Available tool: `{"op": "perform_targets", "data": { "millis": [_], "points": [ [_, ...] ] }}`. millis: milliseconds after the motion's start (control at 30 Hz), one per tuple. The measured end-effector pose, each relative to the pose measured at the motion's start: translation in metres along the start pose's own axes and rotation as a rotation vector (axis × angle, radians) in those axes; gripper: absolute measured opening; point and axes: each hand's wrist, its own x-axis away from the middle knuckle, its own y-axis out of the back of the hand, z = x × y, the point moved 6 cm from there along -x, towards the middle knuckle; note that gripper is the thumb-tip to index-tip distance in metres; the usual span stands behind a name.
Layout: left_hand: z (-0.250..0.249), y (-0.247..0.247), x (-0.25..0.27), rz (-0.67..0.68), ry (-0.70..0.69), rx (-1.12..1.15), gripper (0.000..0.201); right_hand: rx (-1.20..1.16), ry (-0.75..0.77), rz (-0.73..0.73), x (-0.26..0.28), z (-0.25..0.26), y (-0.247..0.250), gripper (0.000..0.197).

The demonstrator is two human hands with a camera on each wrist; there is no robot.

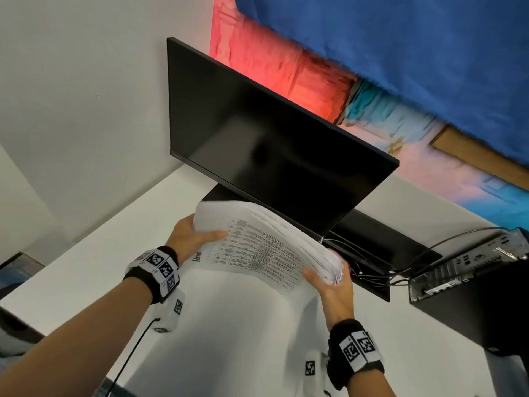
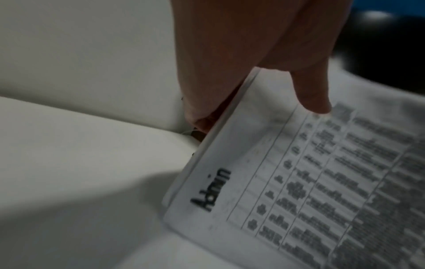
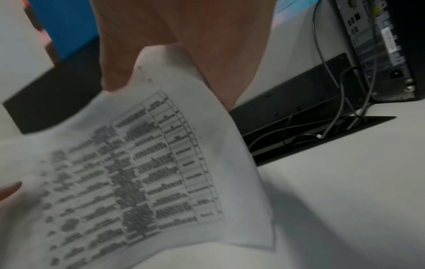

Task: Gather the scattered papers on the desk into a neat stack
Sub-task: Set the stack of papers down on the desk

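While the white table [image 1: 94,253] carries a dark monitor [image 1: 257,133] at its far edge and a desktop computer [image 1: 469,270] with cables at the right, the stack of papers [image 1: 266,242] is held above the surface in front of the monitor, bowed upward in the middle. Top sheet shows a printed table and the handwritten word "Admin". Left hand [image 1: 190,239] grips the stack's left end, thumb on top. Right hand [image 1: 333,285] grips the right end, thumb on top.

left hand [image 1: 191,239] gripping, thumb on top, right hand [image 1: 332,285] gripping
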Motion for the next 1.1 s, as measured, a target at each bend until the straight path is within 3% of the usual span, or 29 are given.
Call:
{"op": "perform_targets", "data": {
  "millis": [133, 233, 300, 367, 500, 600, 700, 767, 833, 900, 933, 1000, 1100],
  "points": [
    [0.003, -0.018, 0.000, -0.105, -0.004, 0.107, 0.035, -0.104, -0.158, -0.159, -0.007, -0.010, -0.002, 0.049],
    [-0.015, -0.020, -0.001, -0.157, -0.086, 0.160, 0.036, -0.186, -0.084, -0.235, -0.015, 0.004, 0.001, 0.053],
    [-0.017, -0.009, -0.004, -0.181, -0.118, 0.181, 0.049, -0.194, -0.023, -0.217, -0.016, 0.013, 0.005, 0.047],
    [-0.006, -0.001, -0.009, -0.165, -0.106, 0.051, 0.058, -0.179, -0.020, -0.155, -0.014, 0.012, 0.003, 0.050],
    [0.029, -0.008, -0.010, -0.080, -0.057, -0.240, 0.045, -0.144, -0.122, -0.103, -0.011, -0.005, -0.009, 0.051],
    [0.028, -0.007, -0.007, -0.129, -0.095, -0.229, 0.038, -0.029, -0.022, -0.104, -0.012, 0.003, -0.008, 0.054],
    [0.002, 0.002, -0.002, -0.118, -0.175, -0.259, 0.032, 0.262, 0.176, -0.109, -0.011, 0.028, 0.000, 0.069],
    [-0.022, 0.016, 0.002, -0.097, -0.238, -0.277, 0.028, 0.438, 0.288, -0.017, -0.013, 0.045, -0.003, 0.080],
    [-0.047, 0.034, 0.006, -0.083, -0.309, -0.320, 0.021, 0.648, 0.323, 0.139, -0.014, 0.056, -0.017, 0.078],
    [-0.070, 0.053, 0.008, -0.084, -0.360, -0.350, 0.007, 0.818, 0.328, 0.292, -0.012, 0.060, -0.035, 0.055],
    [-0.080, 0.062, 0.007, -0.098, -0.381, -0.345, 0.010, 0.842, 0.342, 0.359, -0.009, 0.061, -0.046, 0.042],
    [-0.098, 0.084, 0.006, -0.170, -0.408, -0.323, 0.013, 0.740, 0.359, 0.446, 0.000, 0.064, -0.067, 0.027],
    [-0.099, 0.124, 0.004, -0.375, -0.401, -0.286, 0.032, 0.477, 0.252, 0.459, 0.014, 0.061, -0.094, 0.016]
  ]
}}
